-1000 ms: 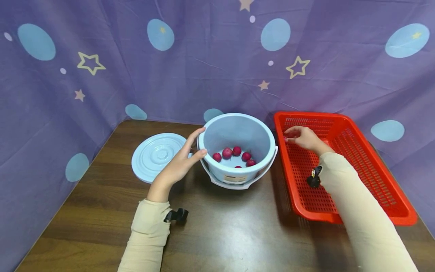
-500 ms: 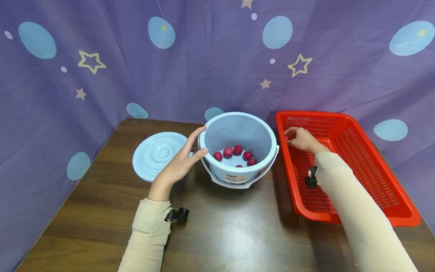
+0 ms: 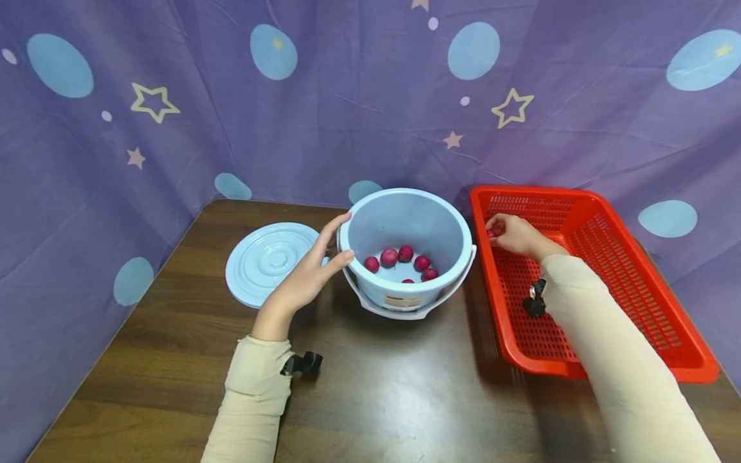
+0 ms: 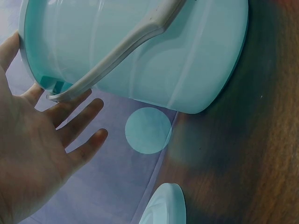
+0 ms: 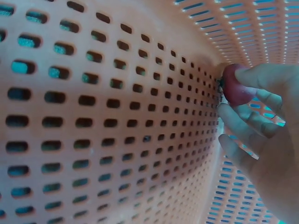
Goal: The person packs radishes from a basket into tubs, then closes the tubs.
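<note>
In the head view my left hand (image 3: 303, 283) rests against the left rim of a light blue bucket (image 3: 399, 222), its thumb and forefinger apart. The left wrist view has the other fingers spread loosely beside the handle's hinge, not curled round it. Inside the bucket lie several dark red radishes (image 3: 389, 258). My right hand (image 3: 519, 238) is down in a red plastic basket (image 3: 499, 315), near its far left corner. Its thumb and fingers pinch a radish (image 5: 237, 86), close to the perforated wall; the fingers partly cover it.
Left of the bucket, a round light blue lid (image 3: 257, 263) lies on the brown wooden table (image 3: 370, 386). The bucket's pale handle (image 3: 399, 314) hangs down at its front. Behind the table hangs a purple patterned cloth (image 3: 359, 83).
My right thumb and fingers have closed on the radish by the basket's left wall, where the hand shifted only slightly. My left hand stays at the bucket's rim.
</note>
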`<state>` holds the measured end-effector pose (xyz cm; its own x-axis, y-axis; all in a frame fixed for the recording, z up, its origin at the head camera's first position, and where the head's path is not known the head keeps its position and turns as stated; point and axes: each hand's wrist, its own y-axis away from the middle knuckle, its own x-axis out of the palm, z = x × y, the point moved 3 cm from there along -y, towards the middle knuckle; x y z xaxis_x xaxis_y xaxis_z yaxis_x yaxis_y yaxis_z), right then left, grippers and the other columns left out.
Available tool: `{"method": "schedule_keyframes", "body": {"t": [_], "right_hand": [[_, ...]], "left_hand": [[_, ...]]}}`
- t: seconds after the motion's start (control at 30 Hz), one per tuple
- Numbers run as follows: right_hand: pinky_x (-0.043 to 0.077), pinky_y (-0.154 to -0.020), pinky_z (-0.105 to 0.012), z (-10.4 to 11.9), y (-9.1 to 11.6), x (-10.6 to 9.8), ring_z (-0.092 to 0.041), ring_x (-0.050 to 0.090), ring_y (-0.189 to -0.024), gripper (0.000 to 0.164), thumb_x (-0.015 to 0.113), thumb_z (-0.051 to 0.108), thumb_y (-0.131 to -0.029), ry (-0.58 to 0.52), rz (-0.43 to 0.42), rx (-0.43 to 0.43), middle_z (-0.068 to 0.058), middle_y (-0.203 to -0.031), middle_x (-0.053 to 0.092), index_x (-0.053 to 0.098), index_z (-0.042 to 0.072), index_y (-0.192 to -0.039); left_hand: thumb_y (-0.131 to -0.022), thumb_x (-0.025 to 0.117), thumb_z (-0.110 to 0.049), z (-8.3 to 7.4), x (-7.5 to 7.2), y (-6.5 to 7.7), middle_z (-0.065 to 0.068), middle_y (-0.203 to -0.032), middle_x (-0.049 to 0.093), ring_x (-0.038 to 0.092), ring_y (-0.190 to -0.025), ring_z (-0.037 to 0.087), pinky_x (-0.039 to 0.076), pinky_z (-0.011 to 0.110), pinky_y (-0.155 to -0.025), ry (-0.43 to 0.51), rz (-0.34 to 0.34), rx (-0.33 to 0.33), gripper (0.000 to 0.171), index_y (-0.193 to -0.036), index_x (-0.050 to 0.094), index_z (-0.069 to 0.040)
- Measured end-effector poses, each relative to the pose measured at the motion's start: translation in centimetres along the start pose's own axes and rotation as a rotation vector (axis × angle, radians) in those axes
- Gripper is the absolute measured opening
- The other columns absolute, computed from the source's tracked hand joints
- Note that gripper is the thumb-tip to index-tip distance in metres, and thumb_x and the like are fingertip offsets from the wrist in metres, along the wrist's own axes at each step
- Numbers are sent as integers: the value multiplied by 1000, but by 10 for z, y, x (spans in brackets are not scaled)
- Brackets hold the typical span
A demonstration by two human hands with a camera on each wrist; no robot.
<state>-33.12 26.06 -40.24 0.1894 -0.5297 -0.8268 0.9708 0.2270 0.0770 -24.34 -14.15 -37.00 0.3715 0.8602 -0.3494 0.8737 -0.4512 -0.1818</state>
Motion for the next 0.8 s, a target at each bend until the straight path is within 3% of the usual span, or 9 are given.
{"method": "schedule_keyframes", "body": {"t": [0.43, 0.8], "right_hand": [[45, -82, -47, 11, 19, -24, -32, 57, -89, 28, 70, 13, -88, 47, 29, -40, -17, -95, 65, 64, -3, -110], [47, -77, -41, 34, 41, -53, -28, 59, -87, 24, 72, 13, -89, 59, -14, -87, -14, -100, 67, 65, 2, -110]], "left_hand": [[-100, 54, -44, 0, 0, 1, 8, -154, 31, 36, -132, 27, 27, 57, -108, -1, 7, -7, 67, -157, 21, -29], [-100, 53, -41, 0, 0, 0, 8, -155, 30, 34, -135, 25, 26, 55, -110, 9, 6, -1, 66, -157, 21, -29]]}}
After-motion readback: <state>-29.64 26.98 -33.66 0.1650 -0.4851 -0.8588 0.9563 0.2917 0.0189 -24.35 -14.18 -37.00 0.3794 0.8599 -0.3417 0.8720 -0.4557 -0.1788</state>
